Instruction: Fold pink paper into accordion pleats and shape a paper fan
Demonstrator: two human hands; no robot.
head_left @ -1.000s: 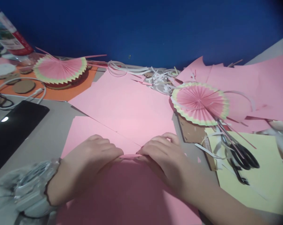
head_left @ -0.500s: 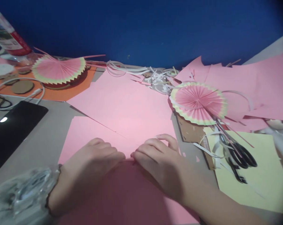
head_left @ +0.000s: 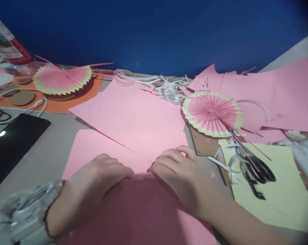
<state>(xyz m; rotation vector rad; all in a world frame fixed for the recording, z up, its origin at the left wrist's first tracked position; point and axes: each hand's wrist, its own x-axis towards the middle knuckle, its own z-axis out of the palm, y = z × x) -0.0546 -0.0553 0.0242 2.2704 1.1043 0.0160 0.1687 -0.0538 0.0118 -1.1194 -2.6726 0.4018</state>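
A pink paper sheet (head_left: 149,211) lies in front of me, its far edge pinched between both hands. My left hand (head_left: 105,178) is closed on that edge, fingertips curled over it. My right hand (head_left: 175,177) grips the same edge a short way to the right, its little finger raised. A thin folded strip shows in the gap between the hands; the thumbs are mostly hidden. Beyond the hands, more pink paper (head_left: 133,115) lies flat in overlapping pieces.
On the right, a round pleated paper fan (head_left: 212,112) rests on cardboard (head_left: 203,141), near black-handled scissors (head_left: 261,168) on yellow paper (head_left: 279,204). At left are a phone (head_left: 18,146), a half-round fan (head_left: 63,80) and a bottle (head_left: 9,42). White paper strips (head_left: 170,86) lie along the blue wall (head_left: 154,34).
My hands have drawn slightly apart along the paper's edge, baring more of the folded strip between them. The whole view has shifted a little.
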